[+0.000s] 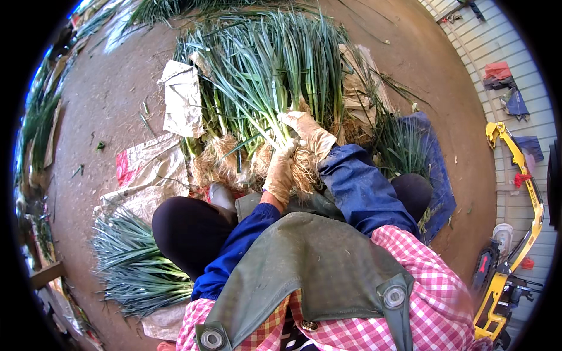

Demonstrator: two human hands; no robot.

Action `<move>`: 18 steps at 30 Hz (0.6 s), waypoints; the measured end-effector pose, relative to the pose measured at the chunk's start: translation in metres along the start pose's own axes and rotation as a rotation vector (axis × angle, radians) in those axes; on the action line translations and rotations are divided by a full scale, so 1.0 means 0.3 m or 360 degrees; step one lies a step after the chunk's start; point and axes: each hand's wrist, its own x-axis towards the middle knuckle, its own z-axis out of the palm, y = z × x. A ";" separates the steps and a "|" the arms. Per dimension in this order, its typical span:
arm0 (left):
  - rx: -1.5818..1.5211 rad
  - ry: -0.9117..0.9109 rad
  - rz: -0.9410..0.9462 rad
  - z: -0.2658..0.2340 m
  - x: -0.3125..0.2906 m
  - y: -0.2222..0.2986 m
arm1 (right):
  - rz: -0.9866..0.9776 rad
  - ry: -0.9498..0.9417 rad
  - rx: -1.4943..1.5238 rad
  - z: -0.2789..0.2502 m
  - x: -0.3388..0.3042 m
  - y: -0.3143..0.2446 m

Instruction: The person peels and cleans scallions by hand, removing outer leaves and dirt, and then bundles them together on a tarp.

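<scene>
In front of me a bunch of long green onions (268, 120) leans up and to the left, with pale stems and tangled roots at the near end. Both hands wear tan work gloves. My left hand (280, 175) is closed around the bunch's lower stems, just above the roots. From the right, my right hand (311, 136) grips the white stems a little higher, its thumb lying across them. Behind the hands stands a thick pile of green onions (316, 61), leaves pointing away from me. Straw-coloured roots (222, 153) hang along the pile's near edge.
Pale sacks (182, 96) flank the pile. More green onions (137, 263) lie at lower left beside my knee, others (404, 146) on a blue sheet (436, 181) at right. A yellow toy-like excavator (530, 187) stands by the ribbed wall. My apron (328, 257) covers my lap.
</scene>
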 end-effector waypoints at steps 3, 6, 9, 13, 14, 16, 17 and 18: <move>-0.0044 0.0002 0.0020 0.033 -0.042 0.016 | -0.0022 0.0333 -0.0459 0.005 -0.022 0.041; -0.0033 0.0036 0.0084 0.059 -0.059 0.027 | -0.0231 0.0428 -0.0954 -0.001 -0.053 0.038; -0.0018 0.0108 0.0087 0.085 -0.076 0.042 | -0.0165 0.0299 -0.0066 0.009 -0.133 0.009; 0.0199 0.0167 0.0156 0.062 -0.051 0.056 | -0.0293 0.0129 0.0531 0.004 -0.248 0.001; 0.0130 0.0144 0.0139 0.055 -0.053 0.047 | -0.0361 0.0106 0.0621 0.004 -0.277 -0.007; -0.0003 0.0100 0.0107 0.157 -0.132 0.077 | -0.0348 -0.0069 0.0704 -0.016 -0.323 -0.030; -0.0025 0.0098 0.0138 0.071 -0.080 0.055 | -0.0432 -0.0279 0.0924 -0.027 -0.344 -0.045; 0.0069 0.0079 0.0205 0.080 -0.099 0.064 | -0.0518 -0.0487 0.1136 -0.044 -0.364 -0.060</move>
